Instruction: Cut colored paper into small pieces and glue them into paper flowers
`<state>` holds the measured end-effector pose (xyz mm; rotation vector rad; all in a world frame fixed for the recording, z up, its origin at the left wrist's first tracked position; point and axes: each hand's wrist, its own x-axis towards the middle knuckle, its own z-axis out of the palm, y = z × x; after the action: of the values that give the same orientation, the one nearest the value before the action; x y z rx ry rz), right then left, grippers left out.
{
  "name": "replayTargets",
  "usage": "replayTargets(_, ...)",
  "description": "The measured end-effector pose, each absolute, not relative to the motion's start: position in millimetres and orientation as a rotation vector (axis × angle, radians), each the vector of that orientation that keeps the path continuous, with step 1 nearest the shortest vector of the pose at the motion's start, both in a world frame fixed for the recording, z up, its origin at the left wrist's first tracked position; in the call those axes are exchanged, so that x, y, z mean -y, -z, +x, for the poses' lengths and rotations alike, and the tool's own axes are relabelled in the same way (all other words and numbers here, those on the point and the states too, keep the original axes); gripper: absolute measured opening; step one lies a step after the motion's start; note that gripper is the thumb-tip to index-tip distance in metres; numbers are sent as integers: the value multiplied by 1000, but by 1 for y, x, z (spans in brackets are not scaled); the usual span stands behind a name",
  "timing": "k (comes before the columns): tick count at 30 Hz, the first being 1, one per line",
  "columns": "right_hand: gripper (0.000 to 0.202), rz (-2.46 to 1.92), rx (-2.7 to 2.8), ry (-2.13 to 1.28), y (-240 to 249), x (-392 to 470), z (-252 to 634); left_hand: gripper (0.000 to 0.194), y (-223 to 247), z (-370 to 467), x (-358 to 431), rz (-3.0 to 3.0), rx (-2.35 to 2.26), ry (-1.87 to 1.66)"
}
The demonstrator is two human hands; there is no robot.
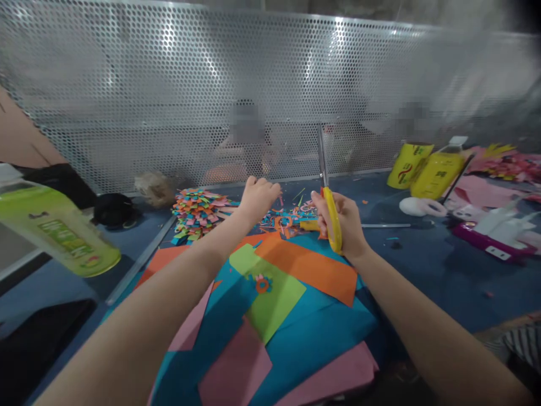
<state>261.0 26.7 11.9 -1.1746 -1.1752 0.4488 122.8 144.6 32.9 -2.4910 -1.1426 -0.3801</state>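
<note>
In my right hand (344, 220) is a pair of scissors (333, 223) with yellow handles, their metal blades pointing up and away. My left hand (260, 198) hovers over the paper scraps with its fingers curled together; a thin pink bit shows at the fingertips, too small to name. Beside the left wrist lies a bushy pile of fringed coloured paper (198, 217). Cut scraps (291, 217) are scattered between the two hands. Nearer me, orange paper (308, 265), green paper (276, 299) and pink paper (236, 366) overlap on blue sheets (329, 316). A small curled paper ring (262, 283) rests on the green piece.
A perforated metal screen (177, 84) closes off the back. To the left are a green drink bottle (59, 225), a black round object (114, 210) and a clear ruler (141, 262). Yellow-labelled bottles (437, 172) and a magenta-based item (492, 242) stand right.
</note>
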Motion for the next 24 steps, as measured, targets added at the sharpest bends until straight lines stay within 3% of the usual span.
replayTargets(3,46,-1185,1156,-415,-10,-31,265,33,-21,132,-172,-2526,1280,306)
replayTargets(9,44,-1225,1167,-417,-7,-36,268,33,-24,110,-198,-2569,1509,304)
replayTargets(24,41,-1272,1282,-372,-6,-33,266,34,-1,85,-174,-2755,1220,269)
